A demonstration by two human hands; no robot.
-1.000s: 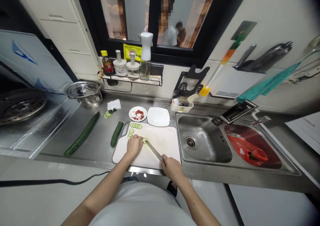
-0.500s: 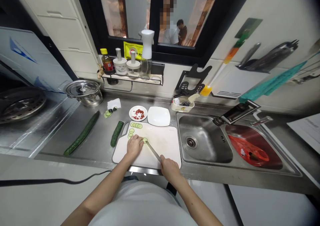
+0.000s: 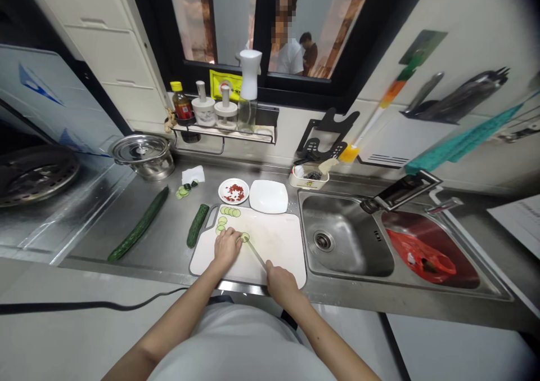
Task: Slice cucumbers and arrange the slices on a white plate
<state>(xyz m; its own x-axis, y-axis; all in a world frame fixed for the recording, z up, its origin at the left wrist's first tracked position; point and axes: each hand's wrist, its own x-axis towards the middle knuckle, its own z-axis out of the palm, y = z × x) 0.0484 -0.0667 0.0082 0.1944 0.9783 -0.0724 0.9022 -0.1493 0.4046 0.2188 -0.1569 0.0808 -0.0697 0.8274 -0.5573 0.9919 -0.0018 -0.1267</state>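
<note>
My right hand (image 3: 282, 282) is closed around the handle of a kitchen knife (image 3: 256, 254), whose blade points up and left across the white cutting board (image 3: 280, 240). My left hand (image 3: 228, 247) curls over a piece of cucumber, largely hidden under its fingers. A pale green slice (image 3: 244, 237) shows at the blade's tip, beside those fingertips. Further cucumber slices (image 3: 230, 211) lie in an overlapping row at the board's top left. Left of the board rests a cut cucumber length (image 3: 197, 225); a longer whole cucumber (image 3: 139, 223) lies farther left.
Behind the board stand a small plate of chopped red bits (image 3: 233, 191) and a white square dish (image 3: 269, 196). The sink (image 3: 346, 257) is to the right, holding a red plastic bag (image 3: 426, 257) in its second basin. A lidded steel pot (image 3: 145, 156) sits back left.
My right hand has shifted slightly left, and the knife blade now looks narrower, seen more edge-on. My left hand stays on the cucumber piece.
</note>
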